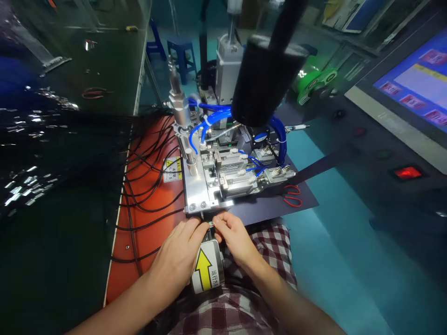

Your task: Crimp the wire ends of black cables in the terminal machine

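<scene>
Pinching a small part [211, 224] in our right hand [234, 236], left hand [182, 245] beside it, grip unclear, we haven't yet released it.

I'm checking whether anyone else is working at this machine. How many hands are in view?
2: the left hand and the right hand, close together at the near edge of the machine, just beyond the yellow arrow. No other hand shows.
</scene>
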### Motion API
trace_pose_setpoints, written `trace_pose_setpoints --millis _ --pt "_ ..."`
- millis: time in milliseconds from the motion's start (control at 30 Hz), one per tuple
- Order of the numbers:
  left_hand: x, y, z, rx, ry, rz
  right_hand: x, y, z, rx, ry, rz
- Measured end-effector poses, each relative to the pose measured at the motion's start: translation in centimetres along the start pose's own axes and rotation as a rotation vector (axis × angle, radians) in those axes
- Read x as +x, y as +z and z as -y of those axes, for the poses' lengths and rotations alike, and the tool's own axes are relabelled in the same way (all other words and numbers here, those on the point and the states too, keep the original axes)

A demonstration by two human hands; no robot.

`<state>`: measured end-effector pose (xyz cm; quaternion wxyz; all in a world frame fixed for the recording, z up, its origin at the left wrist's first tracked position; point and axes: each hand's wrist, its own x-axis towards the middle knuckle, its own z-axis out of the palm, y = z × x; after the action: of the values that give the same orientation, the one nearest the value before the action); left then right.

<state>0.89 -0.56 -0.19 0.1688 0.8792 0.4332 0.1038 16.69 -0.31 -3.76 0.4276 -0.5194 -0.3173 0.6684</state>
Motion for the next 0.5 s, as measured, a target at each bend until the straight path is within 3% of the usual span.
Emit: trace_pose_setpoints --millis 200,300,500 --pt "-2.7 -0.5 0.3 -0.142 -0.161 -0.148 0.1 -0.1 -0.4 0.004 -0.028 0.013" --pt "-5.2 -0.1 0.3 0.032 -0.240 -0.213 0.1 -0.2 -0.6 0.006 -0.041 0.015" --pt "-6.8 0.4 0.0 0.397 -0.224 -0.124 0.1 0.0 -0.6 -0.001 -0.057 0.029"
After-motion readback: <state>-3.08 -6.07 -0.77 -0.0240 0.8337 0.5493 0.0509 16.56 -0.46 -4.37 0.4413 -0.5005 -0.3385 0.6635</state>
